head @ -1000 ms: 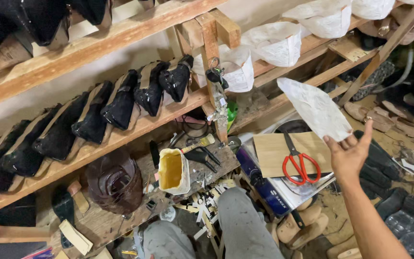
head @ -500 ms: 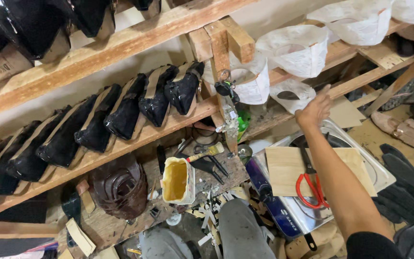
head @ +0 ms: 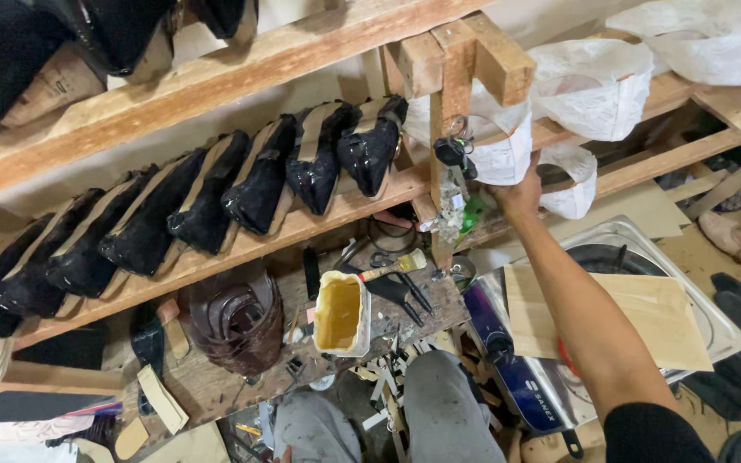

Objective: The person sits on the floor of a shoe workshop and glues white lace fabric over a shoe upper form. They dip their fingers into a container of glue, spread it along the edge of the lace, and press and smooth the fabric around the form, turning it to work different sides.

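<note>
My right hand reaches up to the lower wooden shelf, just right of the upright post. Its fingers are closed on a white shoe piece held against the shelf edge. The fingertips are hidden behind another white upper standing on the shelf. More white uppers sit further right on the same shelf. My left hand is out of view.
A row of black shoes on lasts fills the shelf to the left. Below are a yellow glue pot with a brush, a metal tray holding a plywood board, and my grey-trousered knees. Keys hang on the post.
My right hand rose from over the tray, carrying the white piece up and left to the shelf by the post. The view tilted closer to the shelves.
</note>
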`<state>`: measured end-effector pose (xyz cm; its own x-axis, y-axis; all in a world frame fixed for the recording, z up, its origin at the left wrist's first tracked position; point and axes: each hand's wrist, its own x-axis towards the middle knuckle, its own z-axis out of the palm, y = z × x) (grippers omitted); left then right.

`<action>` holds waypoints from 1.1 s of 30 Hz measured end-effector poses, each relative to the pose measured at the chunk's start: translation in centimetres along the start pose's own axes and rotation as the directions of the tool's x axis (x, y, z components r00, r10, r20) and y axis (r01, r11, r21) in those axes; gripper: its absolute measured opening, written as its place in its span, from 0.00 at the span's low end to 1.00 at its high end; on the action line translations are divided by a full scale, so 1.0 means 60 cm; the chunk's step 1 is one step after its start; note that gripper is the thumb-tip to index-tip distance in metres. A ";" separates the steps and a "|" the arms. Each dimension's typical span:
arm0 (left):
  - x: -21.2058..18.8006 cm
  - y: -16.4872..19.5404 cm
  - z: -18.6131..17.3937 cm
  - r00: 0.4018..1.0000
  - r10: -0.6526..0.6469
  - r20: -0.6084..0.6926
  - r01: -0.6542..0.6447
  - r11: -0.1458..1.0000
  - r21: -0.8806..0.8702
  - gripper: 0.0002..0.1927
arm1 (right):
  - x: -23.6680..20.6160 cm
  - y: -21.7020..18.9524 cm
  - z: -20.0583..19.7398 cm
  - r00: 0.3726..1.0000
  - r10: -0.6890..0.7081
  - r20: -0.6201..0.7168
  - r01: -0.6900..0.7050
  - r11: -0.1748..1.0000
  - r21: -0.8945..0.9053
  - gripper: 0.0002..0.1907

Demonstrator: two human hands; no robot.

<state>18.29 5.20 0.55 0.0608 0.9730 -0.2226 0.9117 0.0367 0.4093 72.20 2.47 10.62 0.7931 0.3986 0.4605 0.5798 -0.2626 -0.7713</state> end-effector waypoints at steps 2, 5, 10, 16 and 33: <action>0.008 -0.012 0.004 1.000 0.004 0.003 -0.004 1.000 -0.004 0.33 | -0.014 -0.003 -0.014 0.993 0.091 -0.073 -0.096 0.993 -0.066 0.67; 0.013 -0.019 -0.001 1.000 0.024 0.002 -0.024 1.000 -0.012 0.34 | -0.056 -0.019 -0.057 0.993 0.108 -0.047 -0.111 0.992 -0.055 0.69; -0.005 -0.005 -0.001 0.985 0.168 -0.047 -0.171 0.982 -0.081 0.34 | -0.185 -0.089 -0.156 0.994 -0.003 0.110 0.009 0.999 -0.053 0.69; -0.153 0.123 -0.011 0.756 0.642 -0.127 -0.575 0.559 -0.598 0.40 | -0.358 -0.249 -0.216 0.887 0.001 0.462 -0.093 0.980 0.175 0.74; -0.054 0.169 -0.206 0.808 0.553 -0.203 -0.531 0.535 -0.657 0.38 | -0.414 -0.357 -0.185 0.795 -0.238 0.557 -0.111 0.847 0.521 0.55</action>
<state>22.33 5.23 16.39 0.4702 0.8531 0.2260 0.1881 -0.3471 0.9188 42.14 -11.55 20.59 0.3886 0.8694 0.3051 0.3054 0.1908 -0.9329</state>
